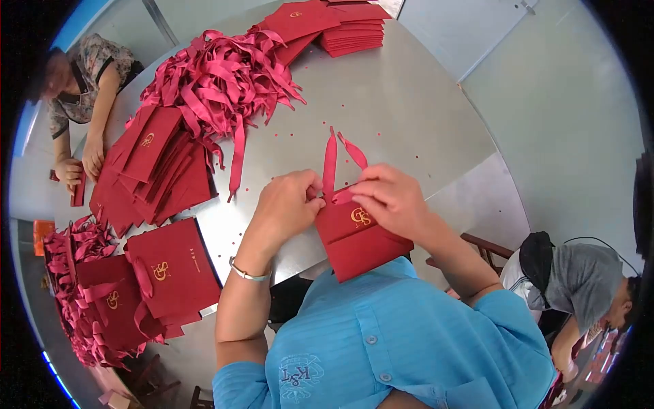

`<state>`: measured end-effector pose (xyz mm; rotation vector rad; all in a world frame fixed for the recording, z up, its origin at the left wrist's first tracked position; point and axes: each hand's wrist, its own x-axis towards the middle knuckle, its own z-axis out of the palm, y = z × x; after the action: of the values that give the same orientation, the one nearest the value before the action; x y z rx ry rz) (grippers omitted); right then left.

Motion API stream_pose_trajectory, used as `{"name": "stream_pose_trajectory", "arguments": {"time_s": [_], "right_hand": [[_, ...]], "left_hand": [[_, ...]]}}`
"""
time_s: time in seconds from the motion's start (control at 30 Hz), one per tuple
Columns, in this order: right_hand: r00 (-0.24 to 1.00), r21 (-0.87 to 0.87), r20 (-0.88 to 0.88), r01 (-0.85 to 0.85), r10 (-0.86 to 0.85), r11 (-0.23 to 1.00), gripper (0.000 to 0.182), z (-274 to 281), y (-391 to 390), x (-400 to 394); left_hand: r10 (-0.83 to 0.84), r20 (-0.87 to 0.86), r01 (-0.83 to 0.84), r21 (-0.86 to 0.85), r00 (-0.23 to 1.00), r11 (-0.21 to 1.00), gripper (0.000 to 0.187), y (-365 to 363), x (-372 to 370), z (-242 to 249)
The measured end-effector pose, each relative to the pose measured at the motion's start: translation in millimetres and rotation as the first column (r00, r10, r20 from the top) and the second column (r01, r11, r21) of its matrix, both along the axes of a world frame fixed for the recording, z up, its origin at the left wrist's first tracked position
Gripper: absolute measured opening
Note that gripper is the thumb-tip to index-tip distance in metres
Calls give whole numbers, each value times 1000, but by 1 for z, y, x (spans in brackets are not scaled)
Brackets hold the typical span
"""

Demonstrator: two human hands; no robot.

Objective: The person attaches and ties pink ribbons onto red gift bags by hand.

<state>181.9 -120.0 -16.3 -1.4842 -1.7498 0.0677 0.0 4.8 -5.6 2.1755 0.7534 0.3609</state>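
Observation:
A dark red paper gift bag (359,249) with gold lettering lies tilted at the table edge, close against the blue shirt. My left hand (289,204) is closed on its upper left corner, thumb and forefinger pinching there. With thumb and fingers together, my right hand (394,203) pinches a pink ribbon (343,197) at the bag's top edge. Two pointed ribbon ends (330,160) stretch away from the bag over the metal table. The fingers partly cover the spot where ribbon meets bag.
On the steel table (381,102) lie a heap of pink ribbons (218,82), fanned red bags (153,170) and a stack of bags (353,34). Ribboned bags (174,269) fill the left side. One co-worker (95,82) handles red pieces at left; another person (579,279) sits bent at right.

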Motion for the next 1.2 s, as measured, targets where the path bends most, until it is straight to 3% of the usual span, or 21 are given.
{"name": "stream_pose_trajectory", "arguments": {"time_s": [0.13,0.37,0.57,0.87,0.93,0.97,1.03,1.2], "right_hand": [[982,19,187,-32,27,999,16,-4,7,-16],[958,83,285,-52,26,995,17,-17,12,-15],[982,61,187,-44,31,997,13,-19,13,-14],[996,103,74,-50,43,993,13,-16,14,-9],[988,126,-150,43,-23,991,10,-6,12,-3],[989,126,-148,46,-27,991,10,-2,9,4],[930,-159,-266,217,-253,963,5,5,0,22],[905,-402,-300,166,-301,900,8,-4,-4,40]], "left_hand": [[-7,-19,6,-65,1000,998,19,1,2,-4],[-34,-54,32,-39,998,999,23,-3,2,-2],[-25,-29,27,67,999,997,24,-5,2,-3],[-31,-66,36,71,997,997,23,-5,4,-1],[-28,-69,33,71,997,997,23,-6,4,-1],[-20,-72,25,67,997,997,23,-7,4,-1],[-14,-54,19,97,998,995,24,-9,4,0],[-57,84,35,238,995,971,26,-15,8,4]]}}
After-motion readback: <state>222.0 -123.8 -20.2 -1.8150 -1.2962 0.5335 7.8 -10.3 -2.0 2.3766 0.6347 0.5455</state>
